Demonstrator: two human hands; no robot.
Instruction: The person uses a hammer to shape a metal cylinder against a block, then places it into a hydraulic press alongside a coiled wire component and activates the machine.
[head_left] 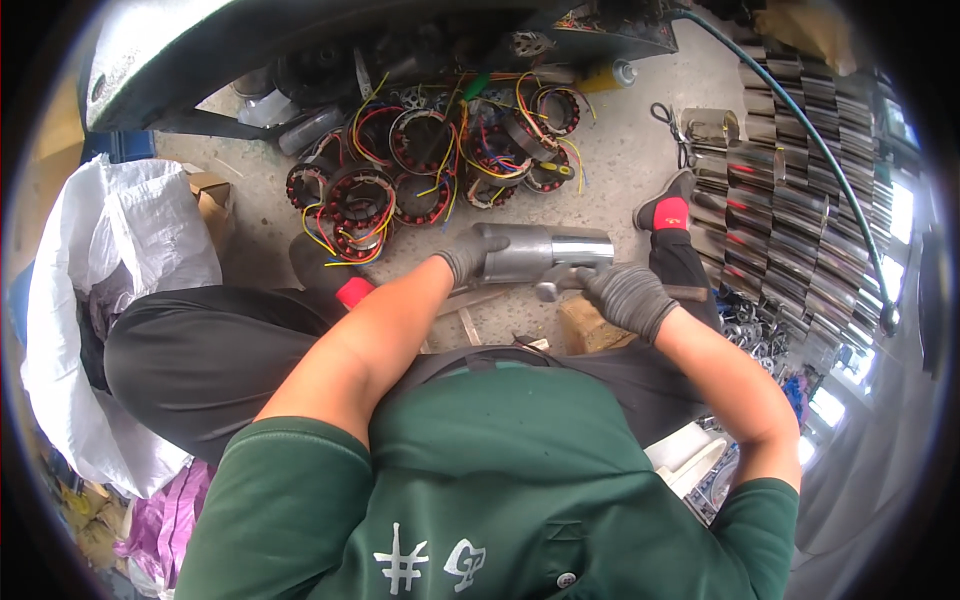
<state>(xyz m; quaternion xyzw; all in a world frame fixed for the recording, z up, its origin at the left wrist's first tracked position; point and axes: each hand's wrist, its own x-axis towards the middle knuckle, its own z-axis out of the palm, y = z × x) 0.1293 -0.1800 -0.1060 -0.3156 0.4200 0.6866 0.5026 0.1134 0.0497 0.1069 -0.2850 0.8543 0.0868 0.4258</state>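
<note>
My left hand [465,255], in a grey glove, is closed round the left end of a metal cylinder [520,252]. The cylinder lies sideways in front of me, dull grey on the left, with a shiny, narrower sleeve [585,248] at its right end. In my gloved right hand [630,298] is a hammer [688,292], its wooden handle pointing right. The hammer's head is just below the shiny sleeve; whether they touch I cannot tell. A brown block [590,325] sits beneath my right hand.
Several ring-shaped wound stators [362,197] with coloured wires lie beyond the cylinder. Stacked shiny metal sleeves [790,190] stand at the right, crossed by a dark hose [815,135]. A white woven sack [120,240] is at the left. A spray can [605,76] lies at the back.
</note>
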